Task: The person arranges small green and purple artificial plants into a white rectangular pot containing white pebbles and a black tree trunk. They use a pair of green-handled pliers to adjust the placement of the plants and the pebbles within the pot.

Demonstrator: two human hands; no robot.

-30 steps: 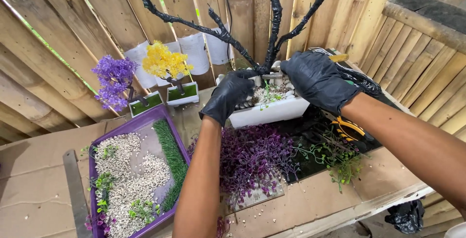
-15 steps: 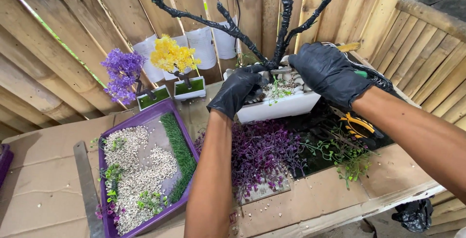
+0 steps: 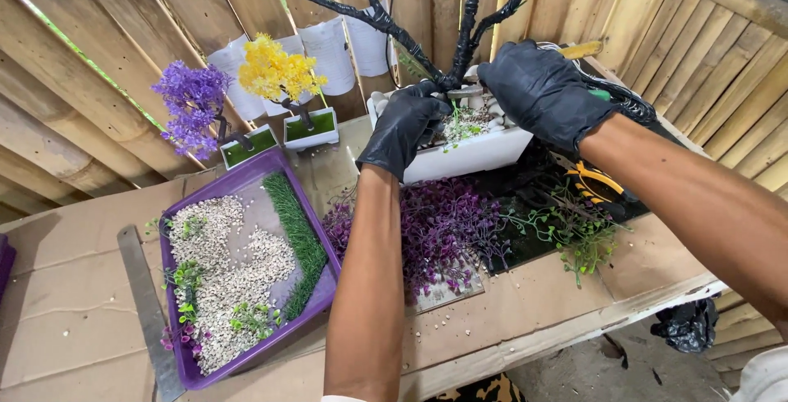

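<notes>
Both my hands wear black gloves and rest on a white rectangular pot [image 3: 484,154] holding pebbles, small green sprigs and a black bare-branched model tree [image 3: 460,20]. My left hand [image 3: 404,127] grips the pot's left end near the trunk's base, fingers curled over the rim. My right hand [image 3: 543,94] lies on the pot's right end, fingers bent over the pebbles. Whether it pinches anything is hidden.
A purple tray [image 3: 246,185] with gravel, a grass strip and small plants lies left. Behind stand a purple [image 3: 193,107] and a yellow [image 3: 275,70] mini tree in small pots. Purple foliage [image 3: 447,226], green sprigs [image 3: 574,234], orange-handled cutters [image 3: 597,180] and a metal ruler [image 3: 146,308] lie on cardboard.
Both hands have stayed on the white pot; the view has shifted, and my left hand has closed in toward the trunk's base.
</notes>
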